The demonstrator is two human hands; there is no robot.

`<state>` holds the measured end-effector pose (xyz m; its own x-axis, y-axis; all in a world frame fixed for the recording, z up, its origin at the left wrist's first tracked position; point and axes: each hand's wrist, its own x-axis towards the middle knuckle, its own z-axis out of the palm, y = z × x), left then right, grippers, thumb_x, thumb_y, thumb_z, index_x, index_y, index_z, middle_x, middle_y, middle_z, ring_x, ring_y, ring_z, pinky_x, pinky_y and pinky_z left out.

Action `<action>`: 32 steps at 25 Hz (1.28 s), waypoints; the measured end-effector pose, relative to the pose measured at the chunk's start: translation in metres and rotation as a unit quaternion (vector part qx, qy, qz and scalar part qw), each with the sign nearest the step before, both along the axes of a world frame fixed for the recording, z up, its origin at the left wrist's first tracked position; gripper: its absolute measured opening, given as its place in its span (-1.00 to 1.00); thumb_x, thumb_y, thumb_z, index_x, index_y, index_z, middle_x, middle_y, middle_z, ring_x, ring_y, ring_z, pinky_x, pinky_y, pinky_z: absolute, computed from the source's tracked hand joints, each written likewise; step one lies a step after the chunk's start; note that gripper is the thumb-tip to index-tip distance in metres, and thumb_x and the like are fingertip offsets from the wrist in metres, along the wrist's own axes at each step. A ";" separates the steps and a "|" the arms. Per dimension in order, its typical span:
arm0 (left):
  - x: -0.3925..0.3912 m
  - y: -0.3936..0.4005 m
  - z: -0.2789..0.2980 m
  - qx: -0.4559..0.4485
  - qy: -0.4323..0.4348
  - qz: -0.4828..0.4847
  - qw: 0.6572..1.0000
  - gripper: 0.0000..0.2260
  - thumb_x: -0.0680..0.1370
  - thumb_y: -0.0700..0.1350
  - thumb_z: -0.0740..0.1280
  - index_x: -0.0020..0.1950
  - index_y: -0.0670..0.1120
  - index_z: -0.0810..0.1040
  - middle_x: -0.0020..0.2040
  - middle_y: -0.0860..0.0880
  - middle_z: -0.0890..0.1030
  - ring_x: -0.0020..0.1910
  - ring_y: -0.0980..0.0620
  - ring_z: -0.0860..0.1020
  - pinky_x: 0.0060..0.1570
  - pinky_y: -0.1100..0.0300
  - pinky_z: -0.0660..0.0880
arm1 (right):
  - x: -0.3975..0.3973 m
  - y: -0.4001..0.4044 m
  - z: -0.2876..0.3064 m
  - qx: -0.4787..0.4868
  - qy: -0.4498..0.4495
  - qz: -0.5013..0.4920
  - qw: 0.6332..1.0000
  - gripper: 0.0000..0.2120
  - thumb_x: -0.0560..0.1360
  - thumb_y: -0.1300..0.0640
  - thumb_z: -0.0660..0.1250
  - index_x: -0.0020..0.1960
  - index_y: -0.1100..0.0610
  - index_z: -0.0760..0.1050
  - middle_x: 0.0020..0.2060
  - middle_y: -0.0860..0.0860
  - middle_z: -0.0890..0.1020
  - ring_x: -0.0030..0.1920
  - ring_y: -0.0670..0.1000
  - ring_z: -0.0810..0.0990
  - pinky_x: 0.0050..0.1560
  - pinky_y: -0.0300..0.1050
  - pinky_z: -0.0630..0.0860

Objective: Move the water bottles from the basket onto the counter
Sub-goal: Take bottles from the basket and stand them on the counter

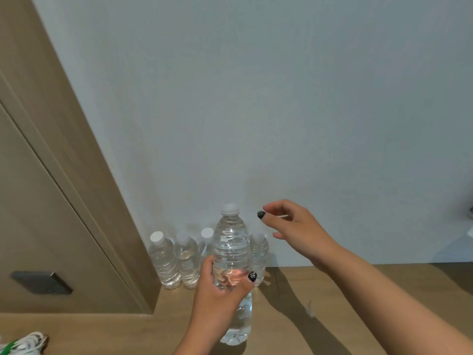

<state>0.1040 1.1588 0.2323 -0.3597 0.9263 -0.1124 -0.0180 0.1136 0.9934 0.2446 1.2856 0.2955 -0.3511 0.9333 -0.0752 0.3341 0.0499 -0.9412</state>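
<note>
Bottle in our left hand, over the counter near the row by the wall

In the head view, our left hand [220,290] wraps the clear water bottle [231,252] around its ribbed middle, thumb on the near side and fingers curled behind, holding it upright with its base low over or on the wooden counter [294,316]; we cannot tell which. It looks full, so we judge it fairly heavy, with thin walls that dent if squeezed and smooth plastic that may slip; the ribbed waist seems the surest hold, not the white cap [229,208]. Our right hand [289,224] hovers beside the cap, fingers loosely spread, holding nothing. Four more bottles [163,262] stand against the wall [256,98]. The basket is not in view.
</note>
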 end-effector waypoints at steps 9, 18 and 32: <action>0.025 0.006 -0.010 -0.001 0.092 -0.101 0.991 -0.47 0.34 -0.24 0.55 0.20 0.07 0.43 -0.04 0.11 0.69 -0.09 0.12 0.67 -0.10 0.31 0.55 | 0.012 -0.033 -0.001 -0.015 0.049 0.007 0.999 -0.75 0.43 -0.11 0.42 0.05 -0.01 0.60 -0.03 -0.06 0.68 -0.05 0.00 0.69 0.11 0.16 0.59; -0.012 0.070 -0.019 0.000 0.396 -0.210 0.894 -0.30 0.49 0.15 0.39 0.53 0.08 0.13 0.41 0.13 0.24 0.43 0.17 0.21 0.42 0.20 0.21 | 0.043 -0.013 -0.040 0.035 -0.044 -0.069 0.996 -0.88 0.44 0.05 0.45 -0.03 -0.01 0.58 -0.12 -0.09 0.66 -0.10 -0.04 0.58 -0.14 -0.16 0.48; -0.034 0.108 -0.108 0.034 0.620 -0.105 0.777 -0.16 0.31 -0.24 0.43 0.53 -0.19 0.15 0.43 -0.20 0.20 0.40 -0.19 0.23 0.34 -0.09 0.34 | 0.017 0.049 -0.131 0.050 -0.133 -0.123 0.982 -0.83 0.52 0.19 0.34 0.11 0.08 0.51 -0.16 -0.07 0.59 -0.19 -0.13 0.51 -0.32 -0.48 0.33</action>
